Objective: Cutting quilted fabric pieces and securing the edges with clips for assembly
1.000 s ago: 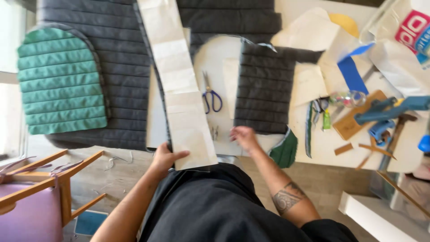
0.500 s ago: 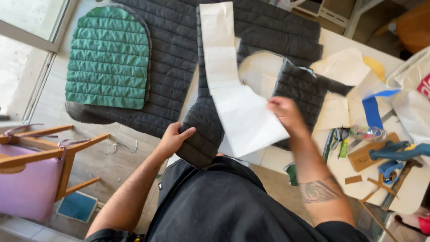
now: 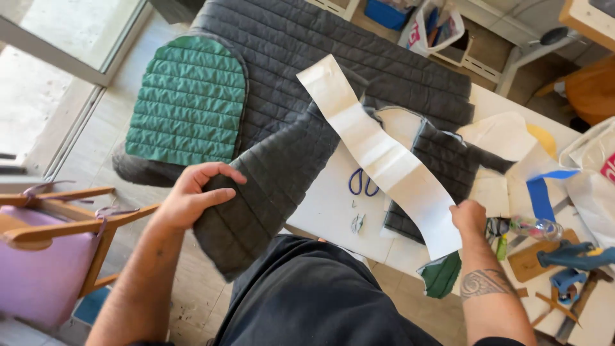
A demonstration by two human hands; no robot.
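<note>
My left hand (image 3: 192, 195) grips the near edge of a dark grey quilted fabric (image 3: 282, 160) and lifts a flap of it off the white table (image 3: 327, 205). My right hand (image 3: 469, 216) pinches the near end of a long white paper pattern strip (image 3: 378, 154), which runs diagonally up and away over the fabric. A green quilted piece with a rounded top (image 3: 188, 102) lies on the grey fabric at the left. A smaller dark quilted piece (image 3: 445, 160) lies on the table under the strip.
Blue-handled scissors (image 3: 362, 182) lie on the table under the strip. Tools, a blue strap (image 3: 541, 192), a clear bottle (image 3: 528, 227) and a wooden board (image 3: 538, 259) crowd the right side. A wooden chair with a purple seat (image 3: 45, 243) stands at my left. A green scrap (image 3: 442, 275) hangs at the table's edge.
My left hand has taken hold of the grey fabric's edge and pulled it up. My right hand has swung the paper strip to the right, and the view has shifted.
</note>
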